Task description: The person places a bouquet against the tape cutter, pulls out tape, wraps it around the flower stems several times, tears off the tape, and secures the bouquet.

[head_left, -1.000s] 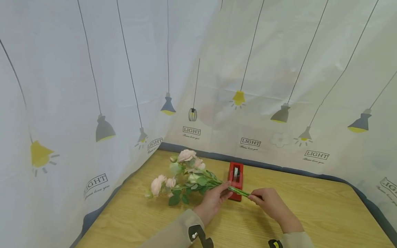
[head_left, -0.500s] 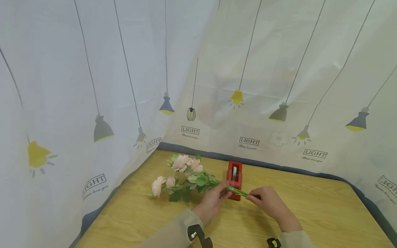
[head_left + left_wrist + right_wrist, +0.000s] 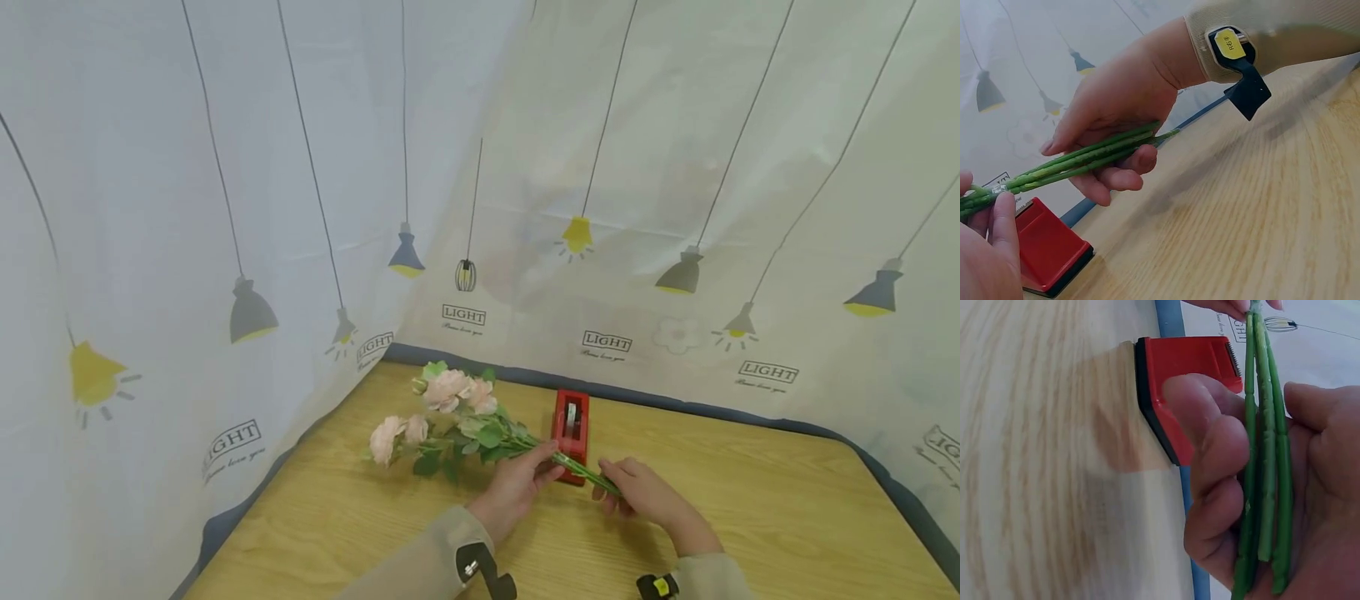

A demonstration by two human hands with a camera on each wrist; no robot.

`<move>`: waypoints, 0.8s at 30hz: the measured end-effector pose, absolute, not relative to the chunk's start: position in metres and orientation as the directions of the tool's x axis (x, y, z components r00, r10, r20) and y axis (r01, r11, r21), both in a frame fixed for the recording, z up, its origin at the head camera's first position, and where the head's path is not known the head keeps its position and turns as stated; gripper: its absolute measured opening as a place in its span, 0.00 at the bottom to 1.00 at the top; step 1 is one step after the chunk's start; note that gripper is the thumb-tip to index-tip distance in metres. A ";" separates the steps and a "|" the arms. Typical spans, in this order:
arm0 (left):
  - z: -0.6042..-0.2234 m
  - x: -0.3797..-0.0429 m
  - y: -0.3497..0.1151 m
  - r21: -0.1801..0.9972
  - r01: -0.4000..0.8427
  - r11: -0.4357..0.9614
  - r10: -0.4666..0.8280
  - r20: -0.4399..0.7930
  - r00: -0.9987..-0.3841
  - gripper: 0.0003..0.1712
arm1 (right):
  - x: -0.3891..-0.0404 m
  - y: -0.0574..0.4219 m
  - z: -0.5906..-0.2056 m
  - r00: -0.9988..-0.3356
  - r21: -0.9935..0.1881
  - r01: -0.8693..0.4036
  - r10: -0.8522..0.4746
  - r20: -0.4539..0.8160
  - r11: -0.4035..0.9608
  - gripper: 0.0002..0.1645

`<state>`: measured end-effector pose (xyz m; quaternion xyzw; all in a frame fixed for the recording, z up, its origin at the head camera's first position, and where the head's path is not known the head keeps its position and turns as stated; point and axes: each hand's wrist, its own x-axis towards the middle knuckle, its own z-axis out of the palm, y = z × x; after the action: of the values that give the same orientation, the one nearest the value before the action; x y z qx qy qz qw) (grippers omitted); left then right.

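A bunch of pale pink roses [image 3: 447, 390] with green leaves lies slantwise above the table, blooms to the left. My left hand [image 3: 513, 490] pinches the green stems [image 3: 1079, 164] near a clear, shiny band that looks like tape. Around the lower stem ends, my right hand [image 3: 647, 498] curls its fingers loosely. In the right wrist view, several cut stems lie along that palm, with the thumb apart from them. Behind and below the stems stands a red tape dispenser [image 3: 572, 423], partly covered by the left hand and stems.
The wood-grain table [image 3: 772, 508] lies under both hands. Behind and to the left hangs a pale curtain [image 3: 525, 275] printed with lamps, its dark blue hem [image 3: 675, 408] along the table's edges. A wrist camera [image 3: 657, 586] sits on the right sleeve.
My right hand has changed from pinching the stem tips to a looser cupping hold, its fingers now under the stems. The blooms have turned slightly. My left hand stays in place.
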<state>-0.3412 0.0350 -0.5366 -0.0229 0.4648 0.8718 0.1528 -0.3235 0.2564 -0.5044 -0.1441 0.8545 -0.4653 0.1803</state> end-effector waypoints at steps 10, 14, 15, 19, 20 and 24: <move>-0.537 -0.339 0.035 0.800 -0.253 -0.544 0.239 -0.141 -0.961 0.18 | -0.321 0.253 -0.510 -0.855 -0.859 0.127 -0.384 -0.348 0.496 0.40; -0.542 -0.341 0.036 0.798 -0.253 -0.548 0.245 -0.136 -0.960 0.19 | -0.321 0.250 -0.512 -0.839 -0.832 0.192 -0.353 -0.414 0.521 0.37; -0.543 -0.341 0.036 0.796 -0.256 -0.548 0.247 -0.139 -0.959 0.18 | -0.321 0.250 -0.513 -0.836 -0.824 0.200 -0.345 -0.426 0.530 0.36; -0.542 -0.339 0.035 0.793 -0.274 -0.544 0.249 -0.159 -0.955 0.14 | -0.322 0.249 -0.513 -0.834 -0.812 0.198 -0.341 -0.434 0.549 0.35; -0.541 -0.339 0.035 0.794 -0.275 -0.542 0.250 -0.160 -0.955 0.14 | -0.322 0.250 -0.513 -0.834 -0.813 0.193 -0.344 -0.431 0.549 0.34; -0.540 -0.338 0.034 0.794 -0.281 -0.539 0.257 -0.162 -0.953 0.13 | -0.323 0.250 -0.511 -0.837 -0.822 0.179 -0.355 -0.416 0.540 0.34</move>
<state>-0.3382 0.0338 -0.5401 -0.0130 0.4551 0.8771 0.1532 -0.3233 0.2498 -0.5115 -0.0528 0.8316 -0.4765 0.2803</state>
